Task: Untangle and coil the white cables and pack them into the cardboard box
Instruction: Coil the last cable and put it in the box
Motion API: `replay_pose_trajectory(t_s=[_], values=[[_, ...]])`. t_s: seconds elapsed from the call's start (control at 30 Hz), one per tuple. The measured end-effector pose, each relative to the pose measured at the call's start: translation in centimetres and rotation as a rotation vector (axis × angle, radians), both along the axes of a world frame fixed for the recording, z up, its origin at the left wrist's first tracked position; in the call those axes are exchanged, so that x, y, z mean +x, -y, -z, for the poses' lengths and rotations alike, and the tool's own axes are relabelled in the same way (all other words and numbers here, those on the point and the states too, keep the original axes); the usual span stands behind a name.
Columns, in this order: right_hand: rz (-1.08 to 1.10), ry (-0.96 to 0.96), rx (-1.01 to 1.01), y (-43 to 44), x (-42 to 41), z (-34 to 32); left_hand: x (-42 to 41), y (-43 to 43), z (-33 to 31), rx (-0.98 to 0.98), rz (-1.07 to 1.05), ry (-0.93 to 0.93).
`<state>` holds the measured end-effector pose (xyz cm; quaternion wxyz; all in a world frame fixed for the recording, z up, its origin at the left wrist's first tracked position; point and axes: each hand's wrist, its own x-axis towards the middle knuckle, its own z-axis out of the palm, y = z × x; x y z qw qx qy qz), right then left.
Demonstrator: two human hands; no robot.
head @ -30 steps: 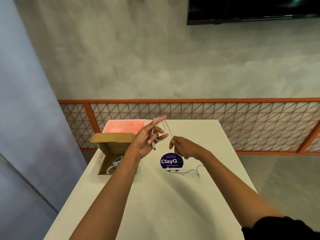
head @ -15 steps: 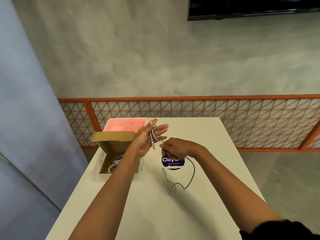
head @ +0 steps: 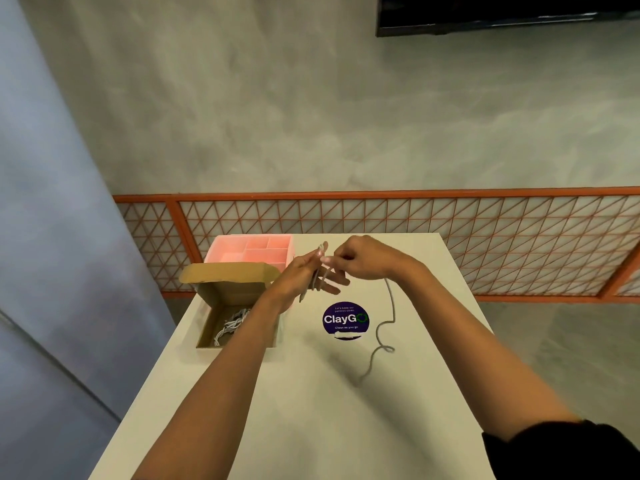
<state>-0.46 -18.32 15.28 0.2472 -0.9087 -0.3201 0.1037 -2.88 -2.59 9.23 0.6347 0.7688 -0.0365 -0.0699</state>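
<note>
The left hand point(head: 304, 275) held white cable point(head: 389, 327) loops just right of the cardboard box point(head: 235, 306), while the right hand point(head: 363, 261) fingers pinched the strand. Coiling was underway; I judged the loose tail on the counter point(head: 311, 410) needed winding next.

white cable point(head: 390, 306): looped at top, tail trailing on table | cardboard box point(head: 239, 306): open, holds coiled cables point(head: 230, 325)

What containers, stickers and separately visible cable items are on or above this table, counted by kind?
Cardboard box: 1
Pink divided organizer: 1
Round ClayGo sticker: 1
Cable being coiled in hand: 1
Cable bundle in the box: 1
Total: 5
</note>
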Motion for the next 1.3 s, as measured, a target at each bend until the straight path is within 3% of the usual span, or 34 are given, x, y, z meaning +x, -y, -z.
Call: replay_pose_trajectory(t_s=[0.1, 0.37, 0.53, 0.67, 0.9, 1.1, 1.3], values=[[0.062, -0.075, 0.228, 1.0, 0.9, -0.7, -0.3, 0.2, 0.2, 0.0, 0.044, -0.05], [0.107, -0.149, 0.574, 1.9, 3.4, 0.5, -0.2, -0.3, 0.2, -0.541, 0.256, -0.179], [0.112, -0.184, 0.538, 2.0, 3.0, 1.6, -0.3, -0.5, 0.2, -0.71, 0.261, -0.179], [0.111, -0.149, 0.464, 2.0, 2.5, 2.0, -0.2, -0.9, 0.6, -0.734, 0.301, -0.218], [0.22, -0.071, 0.597, 1.1, 2.5, 2.4, -0.2, -0.4, 0.8, -0.81, 0.383, -0.231], [0.226, -0.247, 0.623, 1.3, 2.3, 3.3, -0.2, -0.9, 1.0, -0.848, 0.447, -0.232], [0.083, -0.627, 0.652, 1.5, 1.4, 4.2, 0.2, -1.2, 1.3, -0.93, 0.323, -0.212]])
